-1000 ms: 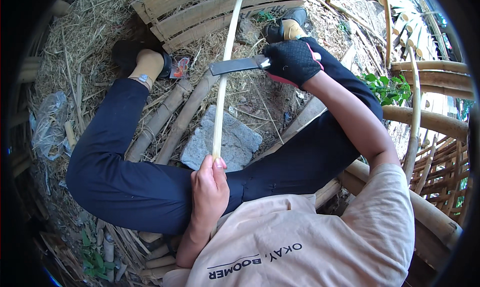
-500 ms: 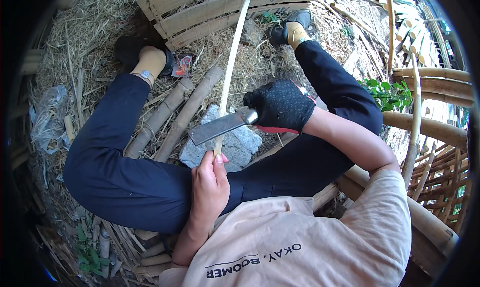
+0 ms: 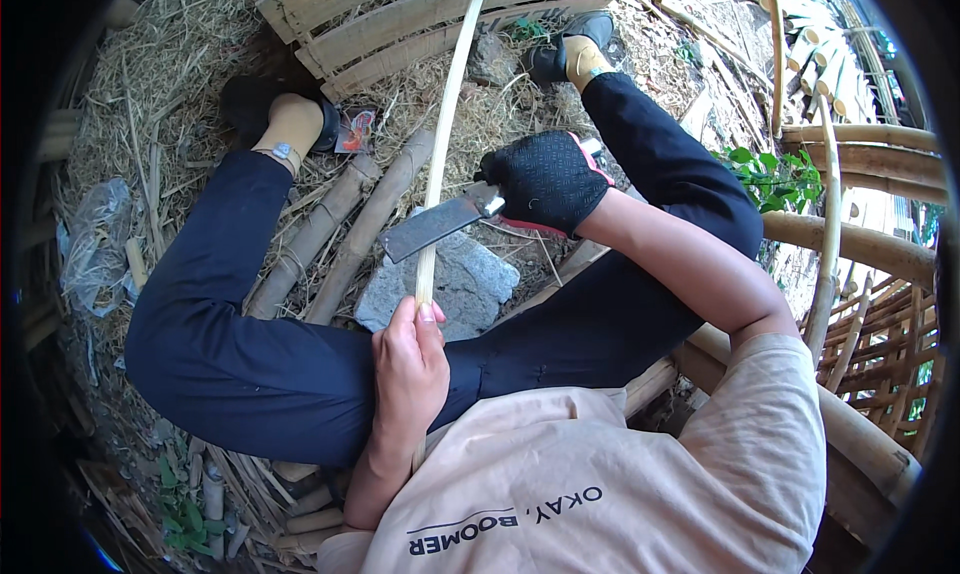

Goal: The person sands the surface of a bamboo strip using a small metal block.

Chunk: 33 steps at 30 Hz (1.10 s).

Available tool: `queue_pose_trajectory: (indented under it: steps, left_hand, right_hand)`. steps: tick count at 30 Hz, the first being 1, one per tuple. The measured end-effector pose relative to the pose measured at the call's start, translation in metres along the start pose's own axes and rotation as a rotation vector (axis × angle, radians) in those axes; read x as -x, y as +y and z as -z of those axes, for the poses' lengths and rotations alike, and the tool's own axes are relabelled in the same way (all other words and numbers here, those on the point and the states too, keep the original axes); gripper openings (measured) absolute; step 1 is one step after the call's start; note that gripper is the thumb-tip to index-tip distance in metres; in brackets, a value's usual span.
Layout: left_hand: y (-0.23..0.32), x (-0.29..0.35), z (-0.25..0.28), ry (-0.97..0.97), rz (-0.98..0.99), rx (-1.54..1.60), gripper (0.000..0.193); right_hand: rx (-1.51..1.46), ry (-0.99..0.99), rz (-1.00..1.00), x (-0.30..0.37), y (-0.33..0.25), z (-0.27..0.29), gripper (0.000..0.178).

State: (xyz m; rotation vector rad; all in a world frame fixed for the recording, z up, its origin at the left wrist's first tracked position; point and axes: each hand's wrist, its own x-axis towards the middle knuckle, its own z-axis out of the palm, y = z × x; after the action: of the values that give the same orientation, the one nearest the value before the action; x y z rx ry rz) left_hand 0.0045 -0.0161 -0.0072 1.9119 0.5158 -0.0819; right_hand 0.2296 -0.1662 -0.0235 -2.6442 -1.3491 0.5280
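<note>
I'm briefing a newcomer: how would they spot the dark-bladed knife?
Between the dark-trousered legs lies a grey stone. Near its upper edge in view, the black-gloved right hand grips the dark-bladed knife. Its broad metal blade crosses the pale wooden strip, which is slimmer and lighter.

This looked like a rustic outdoor workyard for bamboo: dry straw (image 3: 170, 64) littered the ground, cut poles (image 3: 822, 69) lay piled beyond bamboo rails (image 3: 850, 244), and a slatted wooden crate (image 3: 400, 31) stood ahead.

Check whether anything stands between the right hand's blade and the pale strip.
Nothing visible does: the blade in the gloved right hand crosses over the strip, beyond the left hand gripping its end.
</note>
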Motion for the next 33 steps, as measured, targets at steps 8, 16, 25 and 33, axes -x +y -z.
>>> queue_pose_trajectory:
  steps: [8,16,25,33]
  left_hand:
    - [0.005,0.006,0.005,-0.018,0.023,0.061,0.02]
    - [0.003,0.002,0.006,-0.011,0.026,0.043,0.018]
    - [0.007,0.003,0.004,-0.04,0.028,0.005,0.016]
    - [0.003,0.004,0.002,-0.009,0.034,-0.079,0.014]
  right_hand:
    - [0.09,0.309,-0.226,-0.011,0.062,0.025,0.021]
    - [-0.123,0.029,-0.08,0.005,0.001,0.01,0.02]
    - [-0.006,-0.076,-0.052,0.007,-0.014,0.006,0.018]
    - [0.028,0.083,-0.094,-0.008,0.016,0.005,0.018]
